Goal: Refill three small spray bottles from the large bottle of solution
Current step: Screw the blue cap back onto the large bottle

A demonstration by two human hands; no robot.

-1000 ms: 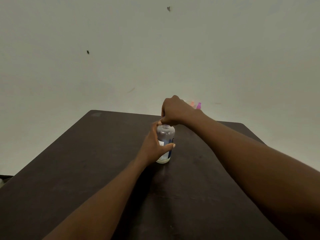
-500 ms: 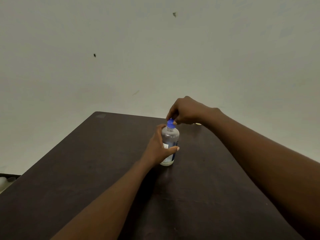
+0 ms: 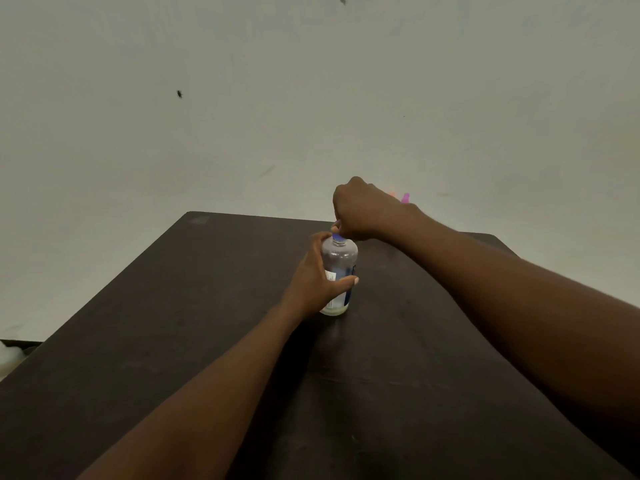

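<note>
clear plastic with a white and blue label, the large bottle (image 3: 338,268) stands upright on the dark table (image 3: 166,341), about midway between the left and right edges and nearer the far edge than the near one. its blue cap (image 3: 338,238) sits at the neck, mostly covered from above. the left hand (image 3: 311,284) wraps the bottle's body from the left side, thumb across the front of the label and fingers curled round the back, holding it firmly against the tabletop. the right hand (image 3: 363,209) reaches in from the right, knuckles up, fingers bunched down and pinching the cap; how far the cap is on the neck cannot be told. just behind the right wrist, close to the far edge, a purple tip (image 3: 405,197) and a blurred orange tip (image 3: 392,194) peek out, the rest hidden by the arm. both bare forearms stretch from the near edge over the table. behind stands a pale wall (image 3: 450,98) with a small dark speck (image 3: 179,94).
</note>
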